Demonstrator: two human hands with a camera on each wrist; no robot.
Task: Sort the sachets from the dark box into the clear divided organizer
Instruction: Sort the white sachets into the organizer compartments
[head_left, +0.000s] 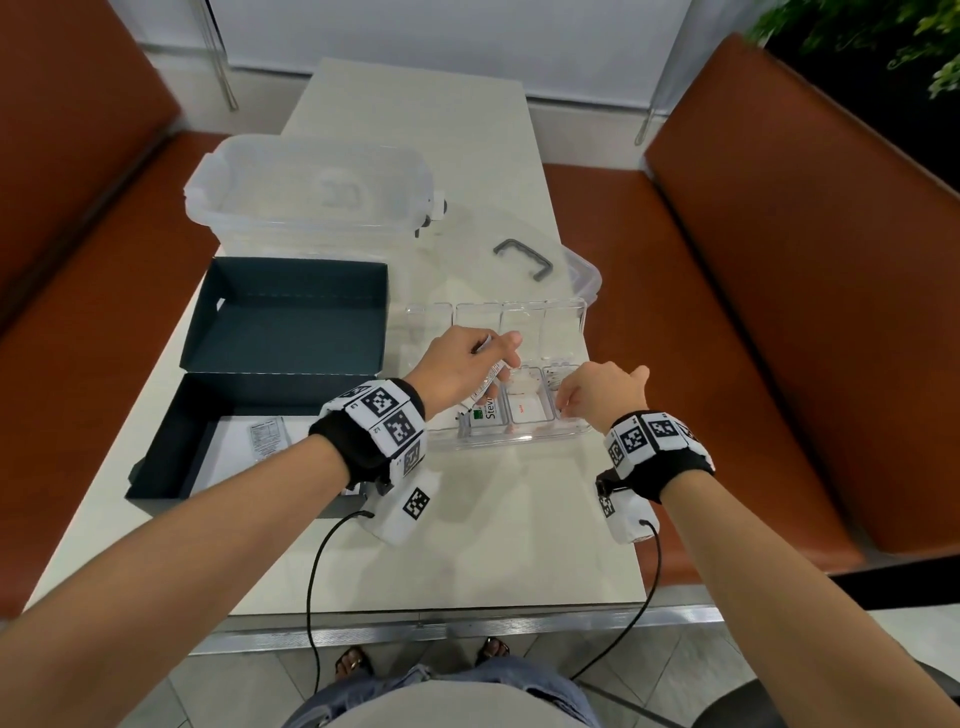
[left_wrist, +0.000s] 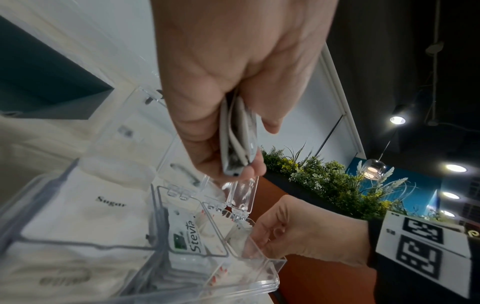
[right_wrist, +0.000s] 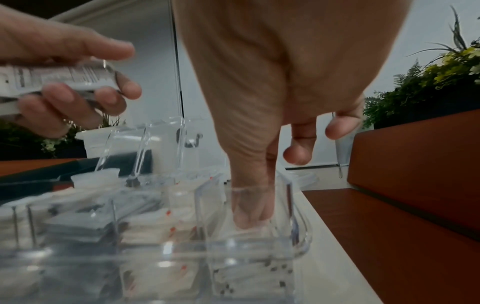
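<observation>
The dark box (head_left: 171, 457) lies open at the left, its lid (head_left: 291, 322) tipped back, with a white sachet (head_left: 267, 436) on its floor. The clear divided organizer (head_left: 519, 441) stands to its right, flaps up. My left hand (head_left: 498, 358) grips a small stack of sachets (left_wrist: 239, 139) above the organizer's middle compartments. A Stevia sachet (left_wrist: 192, 236) and a Sugar sachet (left_wrist: 109, 203) lie in separate compartments. My right hand (right_wrist: 250, 218) reaches into the rightmost compartment, thumb and forefinger pinched on a sachet at its bottom.
A large clear tub (head_left: 311, 187) stands behind the dark box. Its lid with a grey handle (head_left: 522, 257) lies behind the organizer. Orange benches (head_left: 779, 312) flank the white table (head_left: 467, 561). Plants stand at the far right.
</observation>
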